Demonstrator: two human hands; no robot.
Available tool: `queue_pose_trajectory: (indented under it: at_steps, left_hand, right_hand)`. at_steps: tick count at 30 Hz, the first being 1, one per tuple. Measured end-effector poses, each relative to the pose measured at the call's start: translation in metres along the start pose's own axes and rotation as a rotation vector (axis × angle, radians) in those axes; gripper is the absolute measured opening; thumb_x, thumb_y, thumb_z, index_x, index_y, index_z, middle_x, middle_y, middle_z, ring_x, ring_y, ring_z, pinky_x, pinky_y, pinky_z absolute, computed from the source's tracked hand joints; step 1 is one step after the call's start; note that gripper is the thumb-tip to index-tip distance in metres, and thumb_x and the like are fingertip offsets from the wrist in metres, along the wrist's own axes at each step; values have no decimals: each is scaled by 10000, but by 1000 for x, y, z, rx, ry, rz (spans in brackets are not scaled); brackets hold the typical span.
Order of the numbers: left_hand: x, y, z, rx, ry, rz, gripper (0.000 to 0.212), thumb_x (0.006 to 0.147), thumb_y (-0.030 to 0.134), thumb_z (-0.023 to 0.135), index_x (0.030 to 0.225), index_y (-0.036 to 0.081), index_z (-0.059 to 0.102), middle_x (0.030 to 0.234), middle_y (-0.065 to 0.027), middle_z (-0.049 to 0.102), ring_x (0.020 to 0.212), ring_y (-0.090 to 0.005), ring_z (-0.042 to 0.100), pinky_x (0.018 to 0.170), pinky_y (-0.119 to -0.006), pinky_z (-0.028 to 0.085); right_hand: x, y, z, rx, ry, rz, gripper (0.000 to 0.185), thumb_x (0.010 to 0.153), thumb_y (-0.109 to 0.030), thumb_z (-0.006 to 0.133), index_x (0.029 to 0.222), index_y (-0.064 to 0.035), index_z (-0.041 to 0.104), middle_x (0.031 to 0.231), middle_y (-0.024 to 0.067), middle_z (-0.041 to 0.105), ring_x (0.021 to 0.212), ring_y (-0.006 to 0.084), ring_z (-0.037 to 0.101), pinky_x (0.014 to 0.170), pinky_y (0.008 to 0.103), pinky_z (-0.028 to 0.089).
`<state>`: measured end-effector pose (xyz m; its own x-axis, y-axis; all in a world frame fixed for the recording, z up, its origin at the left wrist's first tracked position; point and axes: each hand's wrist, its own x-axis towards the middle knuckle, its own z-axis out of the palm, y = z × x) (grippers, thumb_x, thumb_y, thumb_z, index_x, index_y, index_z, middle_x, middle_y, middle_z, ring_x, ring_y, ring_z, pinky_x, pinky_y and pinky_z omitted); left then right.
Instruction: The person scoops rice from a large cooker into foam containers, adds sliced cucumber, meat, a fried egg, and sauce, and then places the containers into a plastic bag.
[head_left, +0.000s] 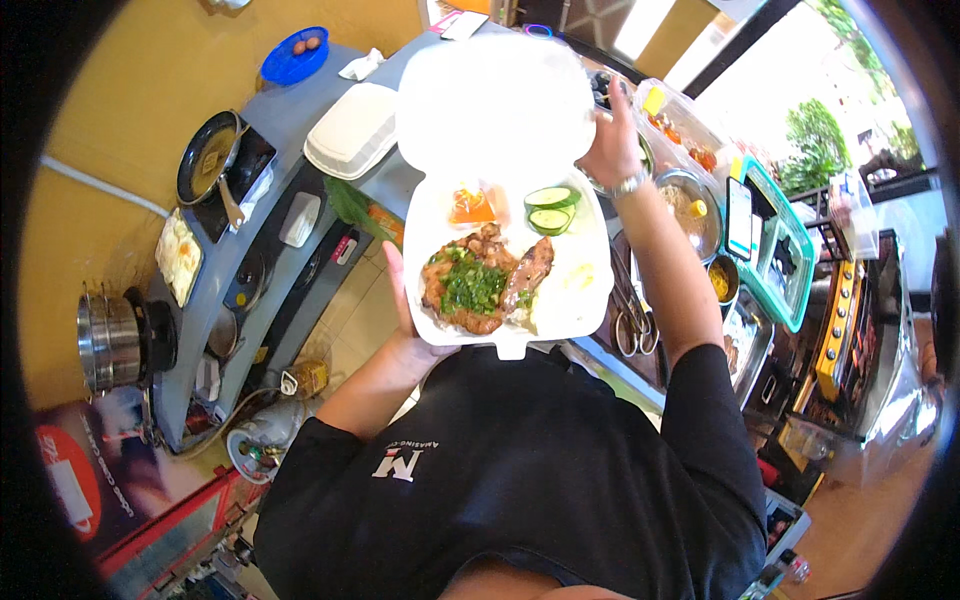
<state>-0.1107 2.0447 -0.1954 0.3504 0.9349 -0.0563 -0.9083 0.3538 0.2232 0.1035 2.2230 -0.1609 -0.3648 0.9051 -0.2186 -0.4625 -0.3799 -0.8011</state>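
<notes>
My left hand (409, 330) holds an opened white foam takeaway box (415, 300) from its lower left side. My right hand (611, 146) is at the right edge of the raised lid (495, 97), thumb and fingers spread; whether it grips the lid is hard to tell. In the box lie grilled meat (484, 319) topped with chopped green onion (472, 289), another meat piece (529, 274), cucumber slices (550, 219), a small bag of orange-red sauce (471, 206) and something pale yellow and white at the lower right, washed out by glare.
Left, a grey counter (289, 112) holds a closed foam box (352, 131), a frying pan (210, 159) and a blue basket with eggs (295, 56). Right are scissors (637, 330), a bowl of noodles (686, 210), a green basket (802, 292) and a phone (739, 217). A stockpot (112, 341) stands far left.
</notes>
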Motion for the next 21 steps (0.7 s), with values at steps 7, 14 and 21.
queue_pose_trajectory:
  at_steps: [7,14,21]
  left_hand:
    - [21,20,-41,-77,-90,83,904,823,747,412,1462,121,278,1457,-161,354,1323,-350,374,1073,-530,337]
    - [55,51,-59,33,-119,167,852,841,695,439,1448,114,299,1441,-158,375,1308,-342,394,1057,-516,361]
    - [79,36,-61,137,-157,97,800,859,644,466,1434,106,321,1425,-154,396,1293,-334,415,1041,-502,386]
  right_hand:
    - [-71,-27,34,-784,-541,-474,925,724,-734,530,1288,-1,501,1249,172,578,1184,286,543,1046,432,363]
    - [-151,-22,123,-1847,-340,-608,737,644,-394,770,1282,-96,554,1393,184,445,1368,372,327,1107,570,193]
    - [-160,-13,142,-1890,-134,-577,673,666,-303,736,1290,-131,554,1397,156,460,1355,351,360,1103,544,235]
